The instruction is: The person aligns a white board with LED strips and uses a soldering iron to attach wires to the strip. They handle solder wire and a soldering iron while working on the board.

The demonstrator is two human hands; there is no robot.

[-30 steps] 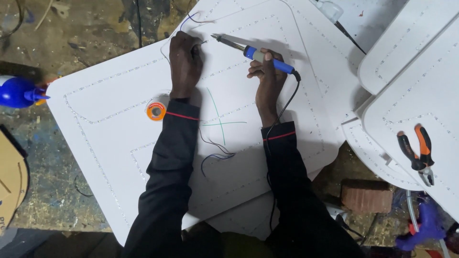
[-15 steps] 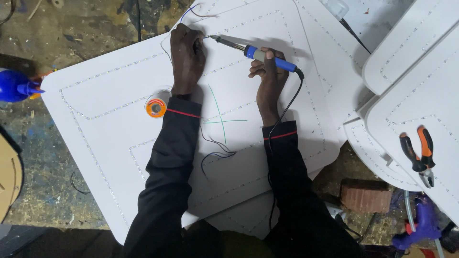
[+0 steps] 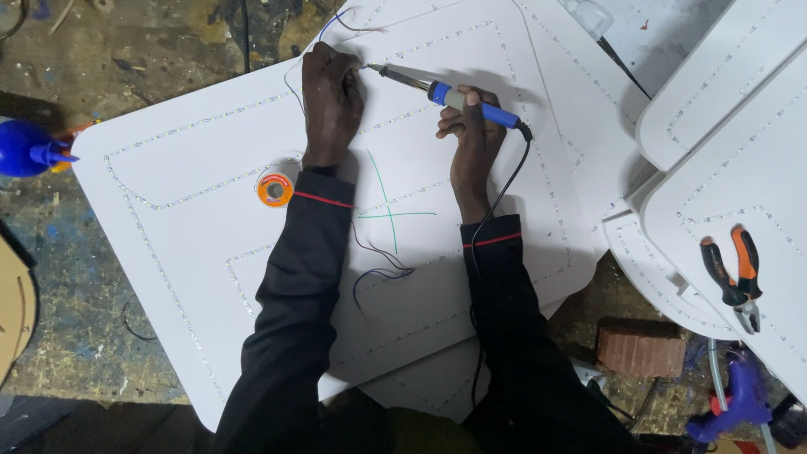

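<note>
Right hand [image 3: 472, 139] fingers clamped on blue soldering iron [image 3: 445, 94] handle, tip at left hand [image 3: 333, 101], whose fingers pinch thin wire against white panel [image 3: 193, 252]. Iron light, stiff; grip insulated handle only, cord trails

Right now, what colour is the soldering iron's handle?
Blue, with a pale grip band; the head view shows the soldering iron in the right hand.
</note>
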